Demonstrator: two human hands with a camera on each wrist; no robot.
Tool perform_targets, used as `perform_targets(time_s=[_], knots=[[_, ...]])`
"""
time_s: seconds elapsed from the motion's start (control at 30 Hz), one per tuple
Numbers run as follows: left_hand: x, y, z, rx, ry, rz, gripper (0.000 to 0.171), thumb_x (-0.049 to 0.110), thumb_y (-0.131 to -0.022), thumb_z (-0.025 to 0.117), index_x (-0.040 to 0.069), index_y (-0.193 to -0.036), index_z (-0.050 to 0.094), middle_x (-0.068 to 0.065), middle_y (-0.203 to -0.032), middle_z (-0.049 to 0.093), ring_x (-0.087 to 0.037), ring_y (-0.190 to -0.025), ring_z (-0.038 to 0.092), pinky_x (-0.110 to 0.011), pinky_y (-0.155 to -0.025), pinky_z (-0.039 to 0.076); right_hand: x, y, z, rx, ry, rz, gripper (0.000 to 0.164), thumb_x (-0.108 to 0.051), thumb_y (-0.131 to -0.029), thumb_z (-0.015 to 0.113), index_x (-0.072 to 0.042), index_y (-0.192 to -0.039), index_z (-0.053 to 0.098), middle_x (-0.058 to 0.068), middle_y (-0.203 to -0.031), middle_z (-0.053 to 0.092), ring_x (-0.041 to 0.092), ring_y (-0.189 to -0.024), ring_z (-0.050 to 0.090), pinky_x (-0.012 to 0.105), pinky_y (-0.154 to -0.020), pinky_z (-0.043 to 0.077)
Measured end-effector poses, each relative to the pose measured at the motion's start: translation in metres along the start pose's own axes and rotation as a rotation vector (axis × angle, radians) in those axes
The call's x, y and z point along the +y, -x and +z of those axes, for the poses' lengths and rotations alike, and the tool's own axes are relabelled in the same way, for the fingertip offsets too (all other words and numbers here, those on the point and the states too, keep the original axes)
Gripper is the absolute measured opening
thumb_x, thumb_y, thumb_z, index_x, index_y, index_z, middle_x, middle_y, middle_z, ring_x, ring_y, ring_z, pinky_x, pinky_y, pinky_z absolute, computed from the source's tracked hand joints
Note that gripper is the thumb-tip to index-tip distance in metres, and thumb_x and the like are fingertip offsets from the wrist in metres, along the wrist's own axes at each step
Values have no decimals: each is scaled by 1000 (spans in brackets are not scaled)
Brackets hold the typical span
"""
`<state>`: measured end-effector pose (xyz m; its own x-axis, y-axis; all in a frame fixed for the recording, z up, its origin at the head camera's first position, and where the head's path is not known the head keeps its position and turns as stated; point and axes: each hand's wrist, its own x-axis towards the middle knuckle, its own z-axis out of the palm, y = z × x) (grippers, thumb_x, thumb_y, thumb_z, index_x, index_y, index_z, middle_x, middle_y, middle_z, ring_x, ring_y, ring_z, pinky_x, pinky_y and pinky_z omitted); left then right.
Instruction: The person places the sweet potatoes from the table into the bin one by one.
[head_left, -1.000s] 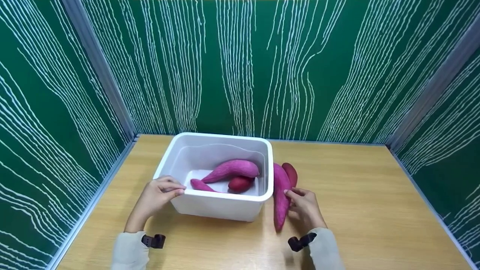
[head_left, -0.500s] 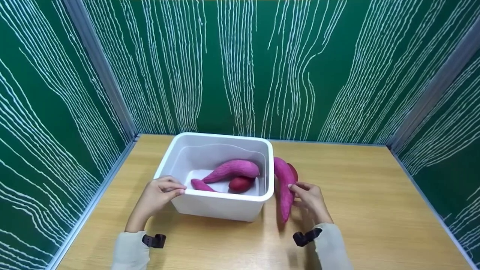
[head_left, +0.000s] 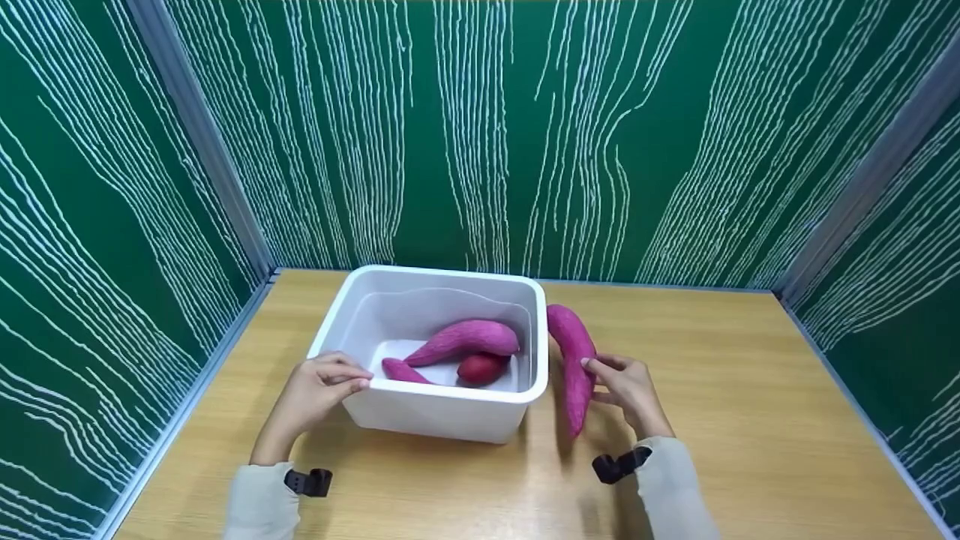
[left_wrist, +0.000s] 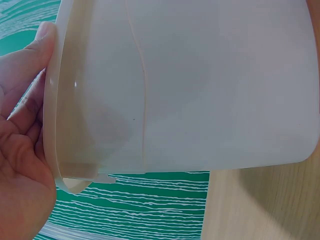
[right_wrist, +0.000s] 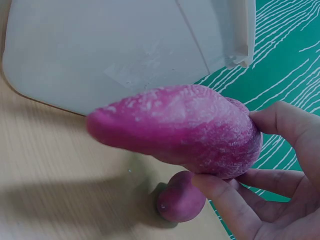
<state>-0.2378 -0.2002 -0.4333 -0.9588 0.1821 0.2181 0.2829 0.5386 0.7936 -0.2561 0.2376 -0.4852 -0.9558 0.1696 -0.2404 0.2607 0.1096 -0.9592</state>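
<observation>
Head view: a white, rectangular, open-topped plastic bin [head_left: 439, 414] stands on a light-brown wood-grain table [head_left: 720, 390], nearer the table's back-left corner than its back-right one. The left hand [head_left: 319, 390] pinches the bin's rim at the near-left corner. The right hand [head_left: 626, 386] grasps a long, curved, purple-pink sweet potato [head_left: 573, 349] between thumb and fingers, just right of the bin and well apart from the table's right edge; its tapered end points toward the near edge. Inside the bin: a thick, curved, purple-pink tuber [head_left: 469, 335], a rounded dark-red tuber [head_left: 481, 369] beside it, and a slim purple-pink tuber [head_left: 401, 369] partly hidden by the front wall. Green panels with wavy white lines [head_left: 420, 150] rise behind the back edge.

Left wrist view: the digits are at the bin's rim, grip engaged; the bin's plain wall fills most of the view.

Right wrist view: the held sweet potato is raised clear of the table, near the bin's wall. A small, rounded, dark-pink tuber [right_wrist: 181, 198] rests on the table below it.
</observation>
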Motion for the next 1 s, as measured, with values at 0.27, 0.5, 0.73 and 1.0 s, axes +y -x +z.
perform_targets(time_s=[0.27,0.5,0.73,1.0], knots=[[2,1,0,-4,6,3,10,18,-79,78,13,-87,79,-2,-89,69,-14,-88,57,-19,-78,50,-10,-2,-3,-6,9,-2,61,-27,-92,65,9,-136,45,25,-128,54,17,-92,63,33,-80,57],[2,0,0,1,-12,-21,11,17,-79,78,12,-89,78,0,-89,69,-17,-92,58,-29,-85,53,-18,-4,-7,-18,18,3,63,-29,-91,66,9,-137,44,27,-135,48,22,-100,62,31,-79,57],[0,-1,-1,-3,-11,-32,9,18,-79,78,16,-88,79,1,-91,69,-18,-93,59,-34,-86,54,-27,-4,-12,-34,39,34,70,-34,-91,65,6,-142,38,26,-139,44,29,-114,57,32,-84,56],[0,-1,-1,1,1,-10,9,17,-79,78,14,-88,79,1,-89,69,-16,-91,58,-24,-81,53,-38,-4,-15,-31,25,3,67,-31,-91,65,7,-140,40,26,-136,47,20,-100,61,31,-81,57]])
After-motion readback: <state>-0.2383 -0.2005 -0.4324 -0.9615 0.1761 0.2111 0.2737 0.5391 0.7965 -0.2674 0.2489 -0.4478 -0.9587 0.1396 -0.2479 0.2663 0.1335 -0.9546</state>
